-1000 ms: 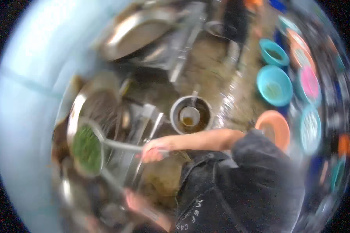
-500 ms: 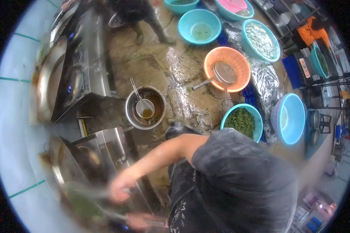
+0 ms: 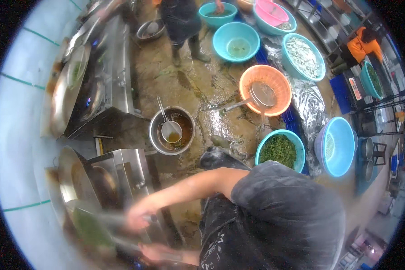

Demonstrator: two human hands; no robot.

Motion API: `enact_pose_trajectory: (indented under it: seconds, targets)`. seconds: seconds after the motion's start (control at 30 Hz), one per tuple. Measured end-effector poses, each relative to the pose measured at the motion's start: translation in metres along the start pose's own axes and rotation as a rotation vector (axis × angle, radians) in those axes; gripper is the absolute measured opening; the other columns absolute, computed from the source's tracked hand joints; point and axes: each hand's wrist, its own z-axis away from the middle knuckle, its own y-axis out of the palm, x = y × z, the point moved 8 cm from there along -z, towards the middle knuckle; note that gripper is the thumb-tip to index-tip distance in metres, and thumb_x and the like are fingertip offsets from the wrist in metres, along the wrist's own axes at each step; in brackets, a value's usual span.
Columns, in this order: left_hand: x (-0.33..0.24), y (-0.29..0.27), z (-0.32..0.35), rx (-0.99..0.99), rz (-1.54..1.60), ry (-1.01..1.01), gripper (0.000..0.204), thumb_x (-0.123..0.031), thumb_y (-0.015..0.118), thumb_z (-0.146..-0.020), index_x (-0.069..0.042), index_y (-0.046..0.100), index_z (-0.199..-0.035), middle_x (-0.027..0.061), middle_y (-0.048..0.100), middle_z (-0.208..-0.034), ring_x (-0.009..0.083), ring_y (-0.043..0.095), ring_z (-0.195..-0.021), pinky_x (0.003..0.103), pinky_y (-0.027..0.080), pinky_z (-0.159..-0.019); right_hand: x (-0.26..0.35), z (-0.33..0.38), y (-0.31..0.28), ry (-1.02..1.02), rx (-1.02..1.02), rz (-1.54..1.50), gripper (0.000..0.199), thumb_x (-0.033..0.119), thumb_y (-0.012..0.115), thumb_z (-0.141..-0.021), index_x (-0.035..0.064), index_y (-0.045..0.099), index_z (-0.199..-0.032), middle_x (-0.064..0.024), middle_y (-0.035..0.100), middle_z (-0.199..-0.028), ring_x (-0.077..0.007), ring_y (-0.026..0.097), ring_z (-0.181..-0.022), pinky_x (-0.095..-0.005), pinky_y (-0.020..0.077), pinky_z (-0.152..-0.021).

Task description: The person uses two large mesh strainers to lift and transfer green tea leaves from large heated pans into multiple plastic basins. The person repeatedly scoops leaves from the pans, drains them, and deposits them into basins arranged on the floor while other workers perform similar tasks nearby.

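Note:
A large wok [image 3: 72, 168] stands on the stove at the lower left. Over it is a mass of green leaves [image 3: 91, 229], blurred by motion. My right hand [image 3: 138, 217], on the upper of my two arms, is closed round the handle of a long metal utensil [image 3: 110, 219]. Below it, my left hand [image 3: 155, 253] is wrapped round a second long metal handle [image 3: 126, 244] that also runs toward the leaves. The working ends of both are too smeared to name. Both forearms reach left from my dark shirt [image 3: 283, 216].
A steel pot [image 3: 172, 146] holds brown liquid and a strainer [image 3: 172, 131]. A teal basin of greens [image 3: 256, 155] and an orange basket [image 3: 265, 72] with another strainer stand on the wet floor [image 3: 189, 90]. Two other people [image 3: 180, 22] [image 3: 362, 47] work farther off.
The view has tilted, so most things sit lower. The greens and my hands are blurred in both frames, with both handles still held. More of the person at the back now shows.

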Motion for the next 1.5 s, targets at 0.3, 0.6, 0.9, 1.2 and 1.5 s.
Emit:
enact_pose_trajectory:
  seconds: [0.3,0.6,0.9,1.2,1.5]
  targets:
    - [-0.062,-0.03,0.005,0.097,0.052,-0.198,0.026,-0.013,0.041,-0.094,0.006,0.054,-0.106,0.0122,0.055,-0.092,0.0212,0.054,-0.072,0.031,0.044,-0.066,0.007,0.011,0.007,0.01,-0.24,0.21,0.02,0.014,0.056,-0.081,0.0113,0.045,-0.064,0.0073,0.039,-0.052,-0.0042,0.039,-0.04,-0.02,0.0332,-0.039]
    - [-0.024,-0.018,0.009,0.11,0.0,-0.132,0.024,-0.014,0.034,-0.096,0.004,0.043,-0.11,0.0064,0.045,-0.077,0.0143,0.044,-0.057,0.026,0.038,-0.051,0.004,0.012,0.01,0.141,-0.087,-0.021,0.016,0.013,0.055,-0.083,0.0133,0.045,-0.07,0.009,0.036,-0.052,-0.0018,0.037,-0.042,-0.0193,0.0323,-0.04]
    - [0.1,0.041,0.004,0.177,-0.118,-0.126,0.025,-0.014,0.029,-0.098,0.003,0.036,-0.115,0.0012,0.036,-0.063,0.0082,0.036,-0.045,0.021,0.031,-0.038,0.008,0.03,-0.004,0.063,-0.337,0.08,0.01,0.02,0.055,-0.086,0.0107,0.054,-0.09,0.0066,0.048,-0.063,-0.0033,0.042,-0.048,-0.0183,0.0311,-0.04]
    - [0.077,0.005,0.015,-0.102,-0.464,0.047,0.018,-0.008,0.04,-0.095,-0.006,0.053,-0.108,-0.0044,0.042,-0.062,0.0044,0.032,-0.037,0.021,0.031,-0.031,0.019,0.047,0.006,0.349,-0.187,-0.254,0.03,0.005,0.053,-0.087,0.01,0.047,-0.116,0.0049,0.037,-0.062,-0.0005,0.033,-0.037,-0.0165,0.0289,-0.028]
    - [0.094,-0.002,0.016,-0.18,-0.565,0.127,0.018,-0.009,0.044,-0.094,-0.013,0.053,-0.109,-0.0063,0.036,-0.057,0.0012,0.028,-0.035,0.019,0.023,-0.028,0.038,0.055,0.005,0.429,-0.146,-0.404,0.033,0.0,0.047,-0.088,0.0067,0.045,-0.12,-0.0001,0.041,-0.066,-0.0014,0.035,-0.037,-0.0178,0.0296,-0.028]
